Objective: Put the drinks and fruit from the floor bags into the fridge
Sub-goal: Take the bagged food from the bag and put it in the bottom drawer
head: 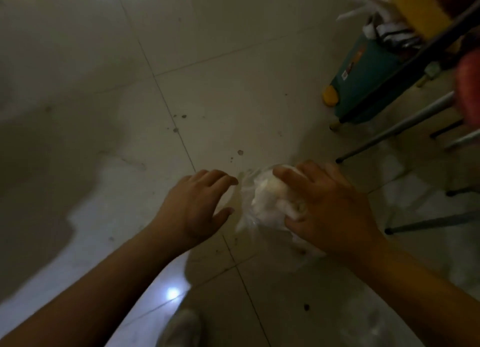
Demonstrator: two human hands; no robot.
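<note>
A clear plastic bag (pixel 253 204) with pale rounded contents sits on the tiled floor at centre. My right hand (pixel 322 206) is clamped over the bag's right side, fingers wrapped around the pale lump inside. Just left of the bag, my left hand (pixel 197 206) hovers with its fingers spread and holds nothing; its fingertips almost touch the plastic. The picture is dim and blurred, so I cannot tell what the contents are. No fridge is in view.
A green bin (pixel 363 82) stuffed with white bags stands at the upper right. Metal chair legs (pixel 389 133) slant across the right side, with black feet on the floor. A reddish object (pixel 467 92) is at the right edge. My shoe (pixel 179 328) shows at the bottom.
</note>
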